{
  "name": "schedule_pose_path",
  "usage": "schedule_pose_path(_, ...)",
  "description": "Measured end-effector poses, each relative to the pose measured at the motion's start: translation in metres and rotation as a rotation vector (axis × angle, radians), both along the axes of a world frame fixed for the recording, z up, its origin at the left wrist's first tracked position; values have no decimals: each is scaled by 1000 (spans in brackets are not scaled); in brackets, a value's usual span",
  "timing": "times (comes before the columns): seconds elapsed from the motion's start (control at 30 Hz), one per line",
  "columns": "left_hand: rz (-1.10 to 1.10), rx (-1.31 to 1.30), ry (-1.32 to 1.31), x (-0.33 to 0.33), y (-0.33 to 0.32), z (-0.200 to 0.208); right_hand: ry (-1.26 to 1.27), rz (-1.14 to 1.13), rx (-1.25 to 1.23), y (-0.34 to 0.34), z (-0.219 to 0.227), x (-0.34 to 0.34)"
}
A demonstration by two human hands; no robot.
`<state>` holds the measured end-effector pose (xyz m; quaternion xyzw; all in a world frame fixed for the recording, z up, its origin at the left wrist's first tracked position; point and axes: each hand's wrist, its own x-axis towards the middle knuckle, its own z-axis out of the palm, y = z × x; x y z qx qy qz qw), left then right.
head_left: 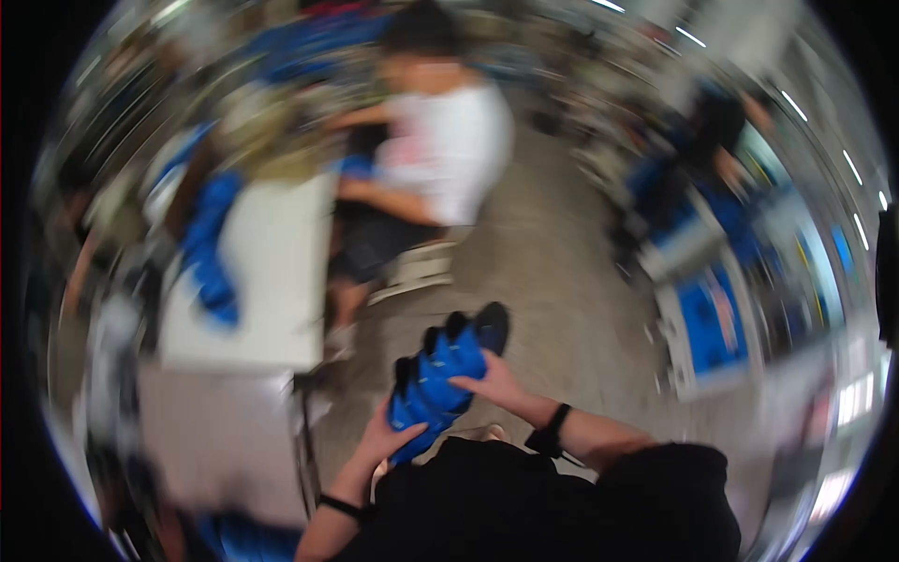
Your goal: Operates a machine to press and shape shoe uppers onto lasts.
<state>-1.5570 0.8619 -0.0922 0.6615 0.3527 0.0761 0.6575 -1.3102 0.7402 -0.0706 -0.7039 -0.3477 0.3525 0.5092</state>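
In front of my body I hold a row of nested blue shoe uppers with black ends, slanting from lower left to upper right. My left hand is closed on the lower left end, its thumb lying over the top. Nearer the dark far end, my right hand grips the right side, thumb also across the blue. The fingers under the row are hidden.
A white table on the left bears a similar blue row. Beside it a person in a white shirt sits on a stool. On the right stands a blue-and-white cart or machine. Surroundings are blurred.
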Motion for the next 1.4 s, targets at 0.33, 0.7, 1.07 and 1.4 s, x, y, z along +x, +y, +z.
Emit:
schedule_pose_path(0.33, -792, 151, -53, 364, -274, 46, -15, -928, -69, -415, 53, 173)
schedule_pose_path(0.7, -1337, 348, -28, 602, -421, 56, 116, -1620, 233, -542, 19, 255)
schedule_pose_path(1.07, -1590, 260, -271, 908, -633, 80, -191, -1894, 4, -718, 76, 494)
schedule_pose_path(1.4, -1579, 335, -558, 1111, -819, 111, -264, -1975, 118, -884, 98, 682)
